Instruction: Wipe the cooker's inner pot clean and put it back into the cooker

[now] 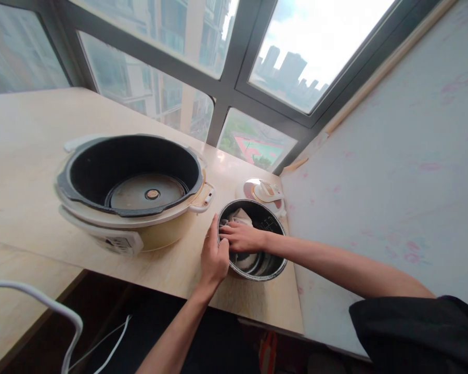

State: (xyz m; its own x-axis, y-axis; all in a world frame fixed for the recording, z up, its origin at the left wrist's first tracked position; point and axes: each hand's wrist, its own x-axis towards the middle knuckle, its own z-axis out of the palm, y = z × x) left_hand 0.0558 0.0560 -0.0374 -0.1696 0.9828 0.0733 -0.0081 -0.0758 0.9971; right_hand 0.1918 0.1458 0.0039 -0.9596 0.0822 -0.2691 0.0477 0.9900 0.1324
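The left forearm rises from the lower edge of the view, and the left hand is turned upright against the near-left side of a round, dark-lined metal pot. Its fingers lie together along the outer wall while the thumb stands apart at the rim, so that the hand holds the pot's edge between them. The right arm comes in from the right, below a short black sleeve, and crosses over the pot's rim nearly level. The right hand reaches down inside, back upward, its fingers stretched toward the left wall and slightly parted over a crumpled, greyish-beige cloth. It touches the cloth (whether it pinches any of it I cannot tell, as the fingertips are partly hidden).

The pot is on the pale, marbled tabletop, near its right end, with its mouth facing up and its central axis running from base to mouth. The cloth lies within, bunched against the far-left wall, too crumpled to show a clear long axis.

To the pot's left, apart from it, stands a large, cream-coloured cooker body, its black-rimmed opening also upward. Just behind the pot lies a round, white and brownish-red lid. A thick white cable curves across the lower left.
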